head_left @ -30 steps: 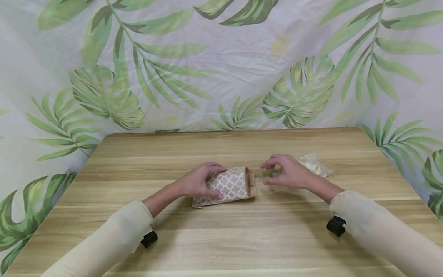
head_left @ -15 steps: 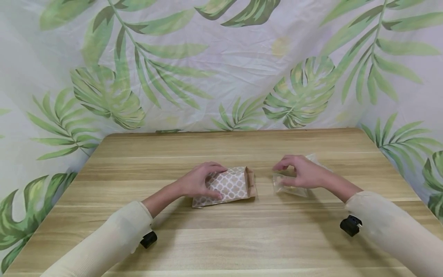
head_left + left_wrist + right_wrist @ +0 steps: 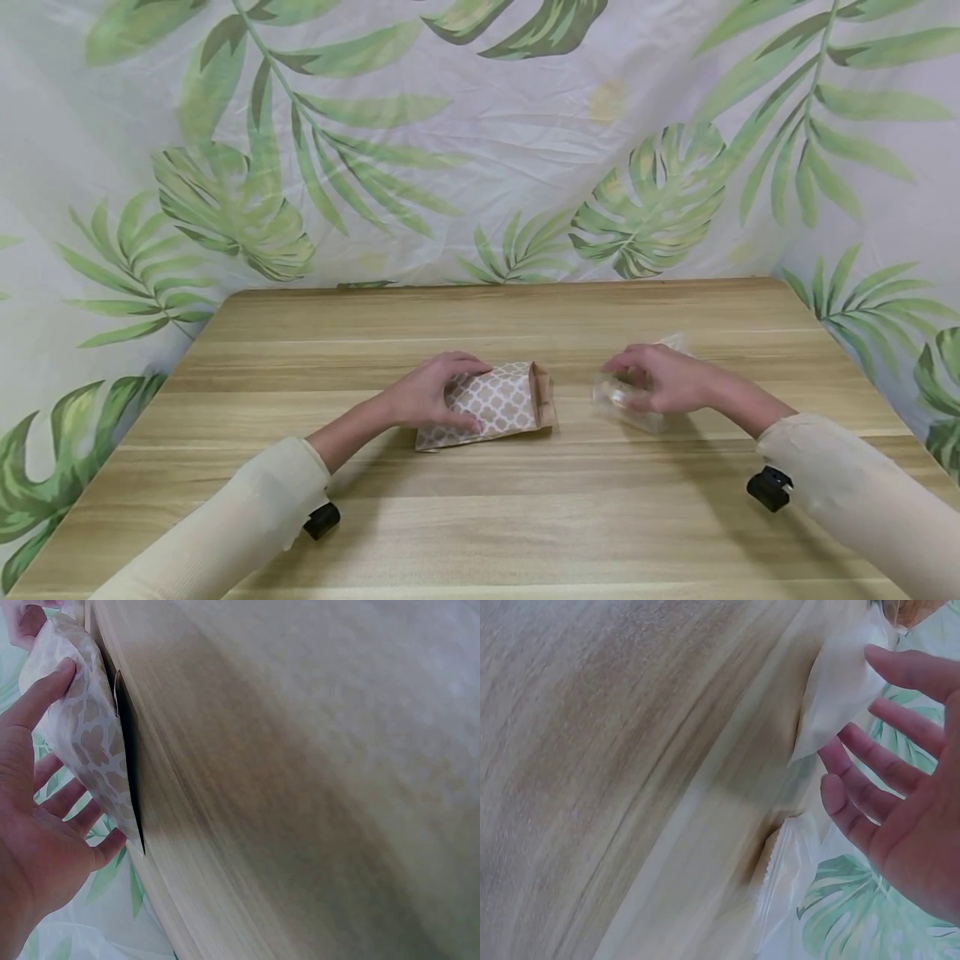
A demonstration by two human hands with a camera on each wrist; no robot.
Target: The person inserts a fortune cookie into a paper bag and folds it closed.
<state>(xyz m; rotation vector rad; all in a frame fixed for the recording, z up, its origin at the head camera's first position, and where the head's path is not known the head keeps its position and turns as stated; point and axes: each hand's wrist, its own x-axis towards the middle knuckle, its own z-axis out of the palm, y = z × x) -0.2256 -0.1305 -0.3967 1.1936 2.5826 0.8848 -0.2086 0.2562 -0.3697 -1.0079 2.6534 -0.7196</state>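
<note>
My left hand (image 3: pixel 431 392) grips a small paper bag (image 3: pixel 502 404) with a beige-and-white lattice print. Its thumb lies on the near side and the fingers on the far side. The bag lies flat, its brown mouth facing right. In the left wrist view, thumb and fingers spread around the bag (image 3: pixel 94 735). My right hand (image 3: pixel 667 379) holds a clear plastic packet (image 3: pixel 611 396) between thumb and fingers, to the right of the bag's mouth. The packet (image 3: pixel 844 682) looks pale and shiny in the right wrist view; its contents are blurred.
Behind the right hand lies a second clear packet (image 3: pixel 675 342), partly hidden; its serrated edge shows on the packet (image 3: pixel 791 855) in the right wrist view. Both rest on a wooden table (image 3: pixel 480 517). A leaf-print cloth (image 3: pixel 480 150) hangs beyond the far edge.
My right hand has moved right, away from the bag's mouth, and its fingers have closed in on the near packet, which has shifted slightly. The left hand and bag stay almost still.
</note>
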